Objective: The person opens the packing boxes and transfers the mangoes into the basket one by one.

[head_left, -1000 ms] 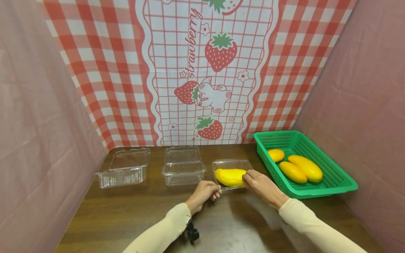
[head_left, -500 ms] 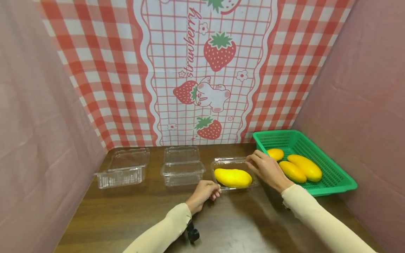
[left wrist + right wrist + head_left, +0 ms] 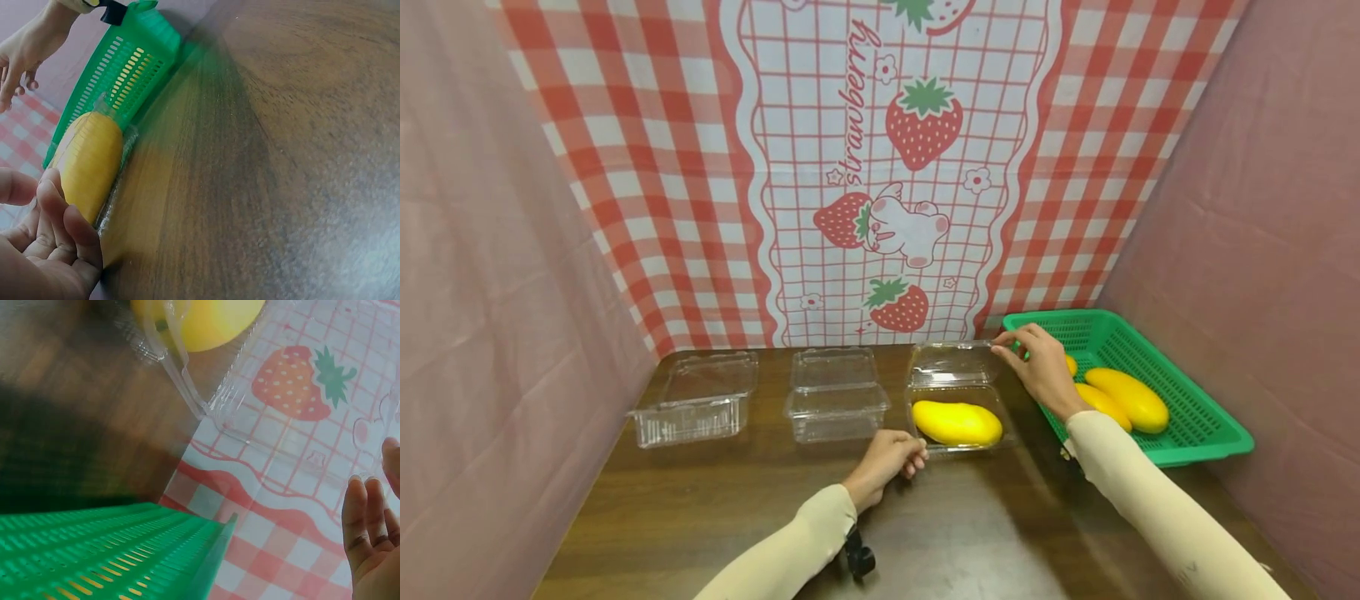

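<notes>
A yellow mango (image 3: 957, 423) lies in a clear plastic clamshell container (image 3: 951, 448), whose hinged lid (image 3: 953, 364) stands raised at the back. My right hand (image 3: 1041, 367) pinches the lid's right corner between thumb and fingertips. In the right wrist view those fingers (image 3: 367, 515) are at the lid's edge. At the container's front left corner, my left hand (image 3: 887, 462) pinches the rim with curled fingers. The left wrist view shows these fingers (image 3: 69, 228) close beside the mango; the exact grip on the clear rim is hard to see.
Two more clear clamshells with raised lids, a middle one (image 3: 837, 415) and a left one (image 3: 688, 421), stand in the row. A green basket (image 3: 1206, 417) with several mangoes (image 3: 1127, 400) stands at right. A strawberry-print checked cloth (image 3: 692, 167) hangs behind the wooden table (image 3: 700, 517).
My right hand has left the mango, moved up and back, and the container's lid now stands higher with it. The mango lies released in the container. My left hand has stayed put.
</notes>
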